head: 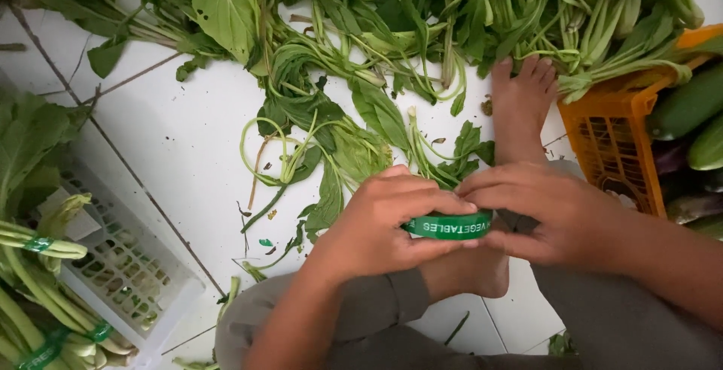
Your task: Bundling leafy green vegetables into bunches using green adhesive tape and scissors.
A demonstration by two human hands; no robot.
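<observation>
**Tape roll held over the lap, greens all round**

Hands meet at centre frame, low over the crossed legs. Left hand (376, 223) is curled round a green tape roll (449, 225), thumb on top, fingers under; right hand (546, 215) pinches the roll's other side, fingertips at its rim. Both are closed on it.

Handling, by judgement: roll looks light and stiff as a ring, its tape thin and pliable, likely sticky on one face. Best held by the flat sides or through the core, leaving the rim free.

Room: white tiled floor (181, 140) lies open to the left front. Loose leafy greens (324, 125) sprawl just ahead of the hands, a bare foot (522, 102) among them. Orange crate (614, 133) with cucumbers (689, 102) crowds the right; white basket (128, 268) of banded bundles (34, 246) sits at left. Little slack sideways.
</observation>
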